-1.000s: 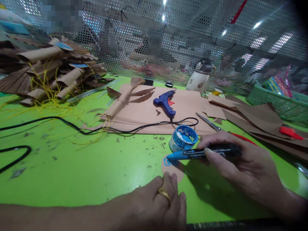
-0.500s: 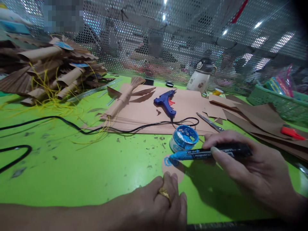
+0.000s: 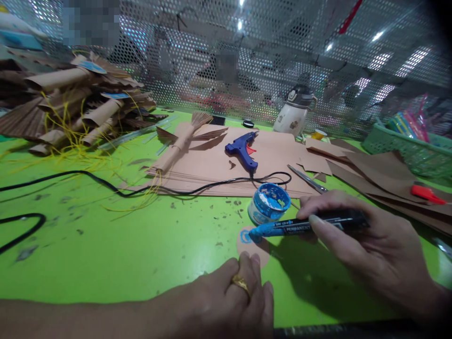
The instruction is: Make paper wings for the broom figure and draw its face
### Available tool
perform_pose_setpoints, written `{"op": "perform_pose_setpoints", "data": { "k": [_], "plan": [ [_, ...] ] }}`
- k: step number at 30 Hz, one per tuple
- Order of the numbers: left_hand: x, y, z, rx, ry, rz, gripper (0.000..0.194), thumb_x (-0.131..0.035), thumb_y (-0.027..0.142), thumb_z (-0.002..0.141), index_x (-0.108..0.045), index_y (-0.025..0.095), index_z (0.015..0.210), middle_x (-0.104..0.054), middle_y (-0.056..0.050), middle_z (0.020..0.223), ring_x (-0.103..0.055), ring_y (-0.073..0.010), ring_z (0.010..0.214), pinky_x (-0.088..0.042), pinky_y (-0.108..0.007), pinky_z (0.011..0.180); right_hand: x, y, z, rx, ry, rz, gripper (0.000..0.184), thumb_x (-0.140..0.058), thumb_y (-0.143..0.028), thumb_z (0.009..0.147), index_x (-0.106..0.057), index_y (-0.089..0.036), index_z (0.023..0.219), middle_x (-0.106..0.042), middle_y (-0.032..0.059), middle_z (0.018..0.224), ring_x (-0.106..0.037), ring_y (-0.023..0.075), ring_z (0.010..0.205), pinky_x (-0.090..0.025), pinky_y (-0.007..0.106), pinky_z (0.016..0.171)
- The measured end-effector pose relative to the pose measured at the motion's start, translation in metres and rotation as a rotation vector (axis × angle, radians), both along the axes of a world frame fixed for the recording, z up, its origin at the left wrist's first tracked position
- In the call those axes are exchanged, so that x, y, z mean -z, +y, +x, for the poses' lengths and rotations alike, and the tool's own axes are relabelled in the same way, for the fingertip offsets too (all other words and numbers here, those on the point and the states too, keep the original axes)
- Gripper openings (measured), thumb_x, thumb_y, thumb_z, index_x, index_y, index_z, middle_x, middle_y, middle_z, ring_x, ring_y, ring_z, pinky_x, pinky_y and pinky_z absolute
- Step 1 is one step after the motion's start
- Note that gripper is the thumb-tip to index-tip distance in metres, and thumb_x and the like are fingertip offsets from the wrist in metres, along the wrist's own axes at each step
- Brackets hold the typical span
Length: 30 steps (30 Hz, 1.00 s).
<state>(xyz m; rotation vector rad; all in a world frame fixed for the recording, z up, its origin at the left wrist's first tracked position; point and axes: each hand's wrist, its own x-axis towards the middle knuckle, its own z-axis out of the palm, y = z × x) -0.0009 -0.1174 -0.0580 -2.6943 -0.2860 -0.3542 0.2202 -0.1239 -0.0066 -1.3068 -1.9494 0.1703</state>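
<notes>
My right hand [image 3: 370,254] is closed around a black permanent marker [image 3: 318,223] whose front end is coated in blue paint. Its blue tip touches a small round brown paper disc [image 3: 243,252] lying on the green table. A blue ring-shaped mark shows on the disc's upper part, partly covered by the tip. With bent fingers held together, my left hand [image 3: 240,292] presses the disc's lower edge down; a gold ring is on one finger. Just behind the disc stands an open jar of blue paint [image 3: 269,205], streaked with white inside.
A blue glue gun [image 3: 243,149] lies on stacked brown paper [image 3: 275,141] beside a rolled-paper bird shape [image 3: 181,143]. Its black cord [image 3: 197,189] crosses the table. Scissors [image 3: 307,179] lie right of it. More paper shapes [image 3: 88,103] pile up at left; a green basket [image 3: 406,150] stands right.
The marker tip has shifted very slightly on the disc. Both hands keep nearly the same place and hold; the whole view has moved slightly.
</notes>
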Motion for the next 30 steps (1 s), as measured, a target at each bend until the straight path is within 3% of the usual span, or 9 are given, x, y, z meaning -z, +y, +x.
{"op": "perform_pose_setpoints", "data": {
  "k": [9,30],
  "plan": [
    [-0.0010,0.0002,-0.0004,0.006,0.006,0.005,0.022,-0.051,0.020,0.084,-0.064,0.015,0.101,-0.067,-0.013,0.109,-0.058,-0.0243,0.103,-0.048,-0.037,0.084,0.0033,0.0016,-0.0015,-0.018,-0.053,-0.037,0.007,-0.054,-0.020,0.083,-0.059,-0.022,0.088,-0.069,0.0005,0.079,-0.064,0.0121,0.068,-0.047,0.018,0.052],
    [-0.0020,0.0000,0.0008,-0.003,0.016,0.002,0.024,-0.046,0.015,0.084,-0.062,0.015,0.102,-0.067,-0.012,0.106,-0.059,-0.0230,0.101,-0.048,-0.035,0.082,0.0037,0.0003,-0.0040,-0.023,-0.002,-0.065,0.007,-0.056,-0.020,0.082,-0.061,-0.022,0.085,-0.070,-0.0007,0.075,-0.065,0.0110,0.064,-0.049,0.015,0.051]
  ]
}}
